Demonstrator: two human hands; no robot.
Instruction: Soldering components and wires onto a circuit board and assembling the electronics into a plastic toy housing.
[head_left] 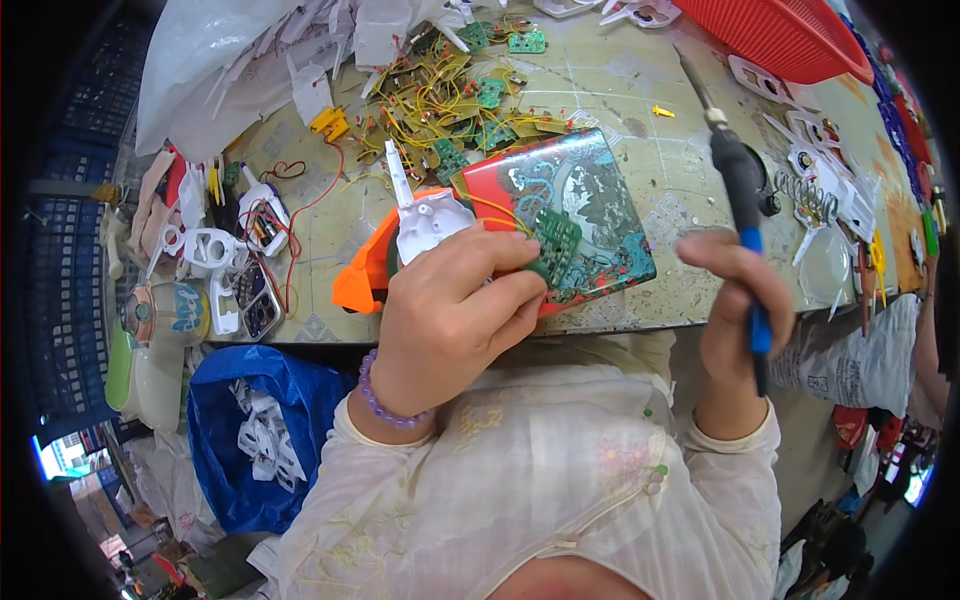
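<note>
My left hand [450, 300], a beaded bracelet at its wrist, pinches the left edge of a small green circuit board [556, 243]. Yellow wires run from the board toward a white plastic shell [432, 222] with a long narrow stem, just beyond my knuckles. Whether my palm also presses on the shell is hidden. An orange plastic piece [362, 275] lies beneath the shell. Below the board sits a red and dark patterned flat box [610, 190]. On the right, my right hand [740, 310] is closed round a blue and black soldering iron [738, 180], its tip pointing away and clear of the board.
Wired circuit boards [450, 110] are heaped at the back, beside a bag of white parts [210, 90]. A red basket [770, 35] stands back right. White parts and a coiled spring holder [805, 195] lie at the right; a blue bag [225, 440] hangs below the table's left front.
</note>
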